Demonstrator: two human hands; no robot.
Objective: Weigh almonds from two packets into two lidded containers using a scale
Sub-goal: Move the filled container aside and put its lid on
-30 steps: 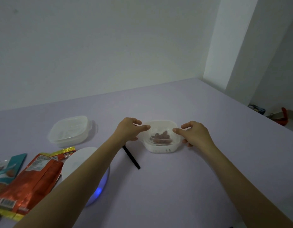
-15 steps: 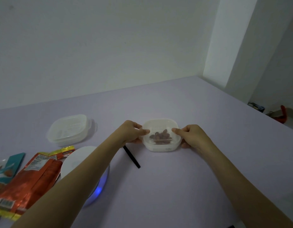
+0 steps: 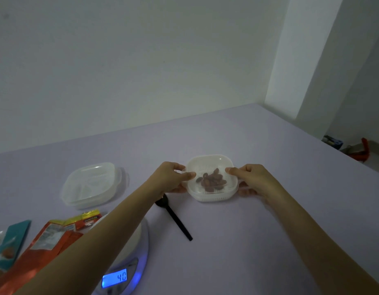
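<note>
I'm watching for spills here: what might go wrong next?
The left hand and right hand grip the almond container at opposite edges; uneven pressure might tip it and scatter the almonds. The left forearm crosses over the scale, so lowering it might bump it. The black spoon lies near the left wrist and might get swept.

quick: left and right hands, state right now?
Left hand: holding the left side of the almond container, thumb on top.
Right hand: holding its right side, thumb on top.
</note>
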